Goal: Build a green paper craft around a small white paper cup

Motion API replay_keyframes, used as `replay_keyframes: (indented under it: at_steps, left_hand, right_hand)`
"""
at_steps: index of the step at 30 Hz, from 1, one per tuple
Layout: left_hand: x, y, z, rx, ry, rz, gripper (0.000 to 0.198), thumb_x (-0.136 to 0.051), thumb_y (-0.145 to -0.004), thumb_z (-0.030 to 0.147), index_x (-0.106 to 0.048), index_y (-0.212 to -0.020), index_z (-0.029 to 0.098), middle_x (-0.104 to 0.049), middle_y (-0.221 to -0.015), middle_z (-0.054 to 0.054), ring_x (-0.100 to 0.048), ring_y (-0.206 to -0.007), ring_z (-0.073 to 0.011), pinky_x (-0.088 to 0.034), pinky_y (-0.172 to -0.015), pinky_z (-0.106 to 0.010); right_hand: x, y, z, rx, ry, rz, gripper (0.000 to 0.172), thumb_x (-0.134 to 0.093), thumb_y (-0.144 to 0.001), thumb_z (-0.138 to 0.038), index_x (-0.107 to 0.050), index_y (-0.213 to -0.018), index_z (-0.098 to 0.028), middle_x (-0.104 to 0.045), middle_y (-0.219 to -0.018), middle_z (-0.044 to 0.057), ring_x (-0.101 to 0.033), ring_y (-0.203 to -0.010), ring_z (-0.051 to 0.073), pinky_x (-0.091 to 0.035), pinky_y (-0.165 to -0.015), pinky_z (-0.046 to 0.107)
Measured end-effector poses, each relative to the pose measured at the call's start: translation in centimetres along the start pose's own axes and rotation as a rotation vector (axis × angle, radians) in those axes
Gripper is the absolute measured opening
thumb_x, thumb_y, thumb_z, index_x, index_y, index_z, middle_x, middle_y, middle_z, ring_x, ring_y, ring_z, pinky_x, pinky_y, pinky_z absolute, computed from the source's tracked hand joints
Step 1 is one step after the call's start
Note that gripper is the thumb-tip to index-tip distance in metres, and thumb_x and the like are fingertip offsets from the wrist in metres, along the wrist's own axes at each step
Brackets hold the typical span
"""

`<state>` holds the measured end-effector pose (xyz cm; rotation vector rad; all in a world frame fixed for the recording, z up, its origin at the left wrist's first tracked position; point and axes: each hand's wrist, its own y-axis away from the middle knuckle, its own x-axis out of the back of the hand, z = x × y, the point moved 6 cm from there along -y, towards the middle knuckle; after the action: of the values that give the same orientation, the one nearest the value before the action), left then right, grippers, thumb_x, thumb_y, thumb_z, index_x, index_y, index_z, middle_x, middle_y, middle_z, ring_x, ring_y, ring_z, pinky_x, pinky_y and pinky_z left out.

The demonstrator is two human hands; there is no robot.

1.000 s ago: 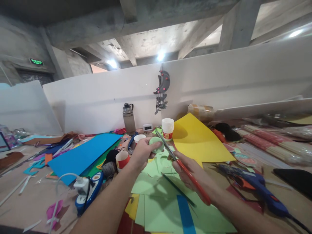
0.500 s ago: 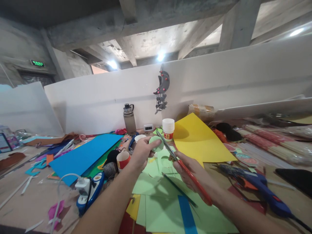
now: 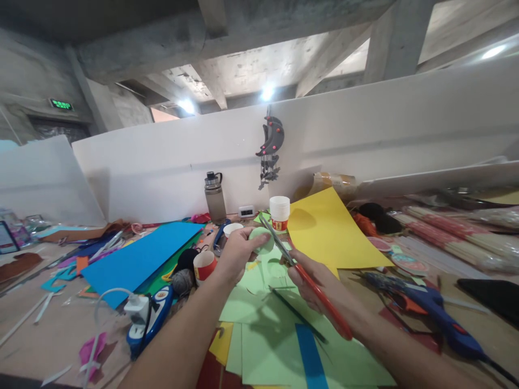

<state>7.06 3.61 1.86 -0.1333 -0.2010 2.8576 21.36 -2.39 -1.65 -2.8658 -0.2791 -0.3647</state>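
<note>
Between thumb and fingers, my left hand [image 3: 239, 249] pinches a round light green paper disc [image 3: 263, 244]. My right hand [image 3: 314, 278] grips red-handled scissors [image 3: 320, 297], their blades pointing up and away, close beside the disc's right edge. The blades look nearly closed; whether they touch the paper I cannot tell. Below both hands lie light green paper sheets [image 3: 267, 346], with a dark pencil [image 3: 298, 313] and a blue paper strip [image 3: 310, 354] across them. Paper offcuts lie under the scissors.
A stack of paper cups [image 3: 279, 212] stands behind the hands, beside a yellow sheet [image 3: 336, 237]. On the left are a red paper cup [image 3: 205, 266], blue sheet [image 3: 141, 259] and power strip [image 3: 152, 319]. A bottle [image 3: 214, 200] stands behind; a blue glue gun [image 3: 438, 313] lies right.
The green disc has turned slightly in my left hand. Both hands and the scissors stay almost where they were.
</note>
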Motion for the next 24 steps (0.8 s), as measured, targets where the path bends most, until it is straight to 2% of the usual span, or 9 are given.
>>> replay_keyframes:
  at_steps: [10,24]
  left_hand:
    - [0.25,-0.23,0.36,-0.006,-0.027,-0.028,0.037,-0.079,-0.057,0.045,-0.068,-0.075,0.014,-0.054,-0.057,0.002,-0.038,-0.043,-0.0036,-0.020,-0.039,-0.019]
    - [0.59,-0.10,0.85,-0.013,0.012,0.030,0.039,-0.082,-0.051,0.043,-0.066,-0.070,0.014,-0.053,-0.054,0.004,-0.033,-0.041,-0.0024,-0.017,-0.040,-0.020]
  right_hand:
    - [0.32,-0.08,-0.58,0.079,0.085,-0.003,0.030,-0.055,-0.082,-0.052,-0.055,-0.083,-0.021,-0.045,-0.062,-0.003,-0.040,-0.054,0.011,-0.032,-0.049,0.022]
    - [-0.07,-0.09,0.20,0.118,0.129,0.035,0.029,-0.049,-0.086,-0.049,-0.053,-0.086,-0.021,-0.044,-0.065,-0.004,-0.038,-0.057,0.011,-0.032,-0.053,0.023]
